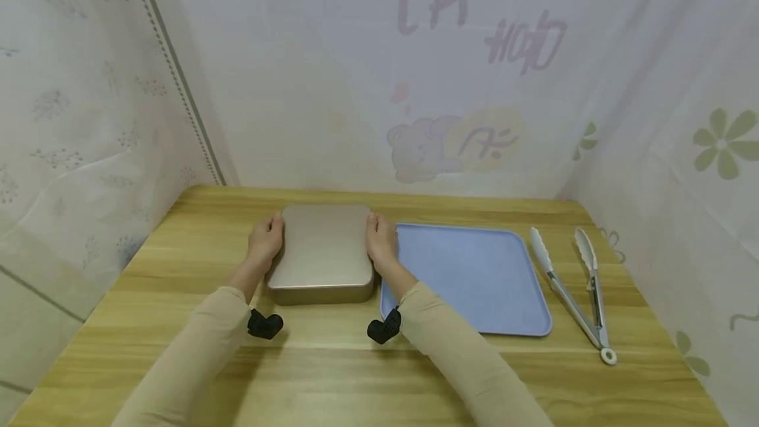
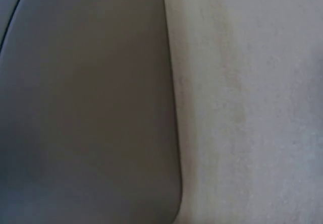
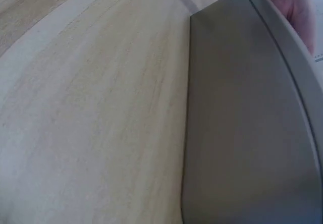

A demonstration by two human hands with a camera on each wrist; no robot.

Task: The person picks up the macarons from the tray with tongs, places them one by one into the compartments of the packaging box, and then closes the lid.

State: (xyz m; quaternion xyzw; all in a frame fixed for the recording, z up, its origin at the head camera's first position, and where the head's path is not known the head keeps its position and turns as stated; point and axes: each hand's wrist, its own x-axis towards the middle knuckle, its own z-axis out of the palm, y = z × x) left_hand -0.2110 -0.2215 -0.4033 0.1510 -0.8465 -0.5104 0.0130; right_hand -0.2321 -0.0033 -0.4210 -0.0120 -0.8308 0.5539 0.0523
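Note:
A closed metal tin box (image 1: pixel 323 246) with a smooth champagne-coloured lid sits on the wooden table. My left hand (image 1: pixel 265 240) holds its left side and my right hand (image 1: pixel 381 239) its right side, thumbs near the lid's upper edge. Most of the other fingers are hidden. In the left wrist view, the side wall of the tin box (image 2: pixel 96 108) fills the left half. The right wrist view shows the tin box (image 3: pixel 242 103) with a thin lid seam along its wall, and part of a hand (image 3: pixel 291 13) beyond its far corner.
A light blue tray (image 1: pixel 468 279) lies just right of the tin box, close to my right hand. Farther right, metal tongs (image 1: pixel 578 305) with pale tips lie spread. Printed cloth (image 1: pixel 332 84) hangs behind the wooden table (image 1: pixel 332 381) and along both sides.

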